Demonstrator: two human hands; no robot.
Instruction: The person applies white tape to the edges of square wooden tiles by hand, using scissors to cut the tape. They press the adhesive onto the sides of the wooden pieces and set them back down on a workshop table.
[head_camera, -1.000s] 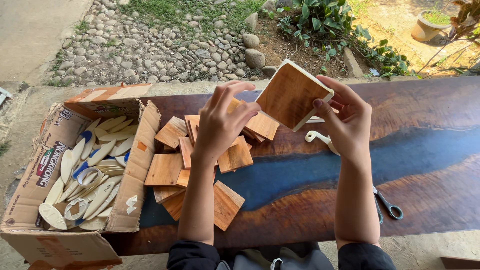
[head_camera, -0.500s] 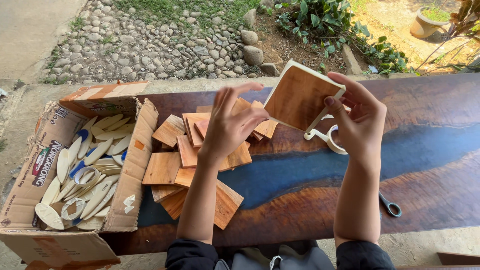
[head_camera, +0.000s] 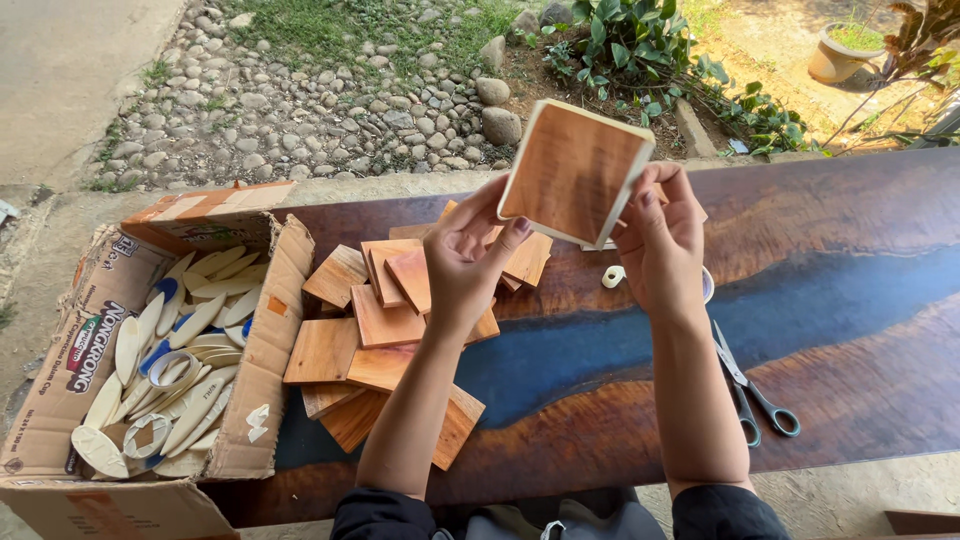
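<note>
Both my hands hold up a square wooden tile (head_camera: 572, 172) with a pale wrapped edge, above a dark wooden table (head_camera: 850, 330) with a blue resin streak. My left hand (head_camera: 465, 262) grips the tile's lower left edge. My right hand (head_camera: 665, 240) grips its right edge. Under my hands lies a heap of several bare wooden tiles (head_camera: 385, 335). A white tape dispenser (head_camera: 612, 276) peeks out behind my right hand.
An open cardboard box (head_camera: 265, 330) at the left holds several pale oval wooden pieces and tape rolls. Scissors (head_camera: 752, 390) lie on the table right of my right forearm. Beyond the table are cobbles, plants and a clay pot (head_camera: 838, 52).
The tile has been lifted higher and turned more face-on. My left hand, held open under it before, now grips its lower left edge. My right hand has shifted left with it.
</note>
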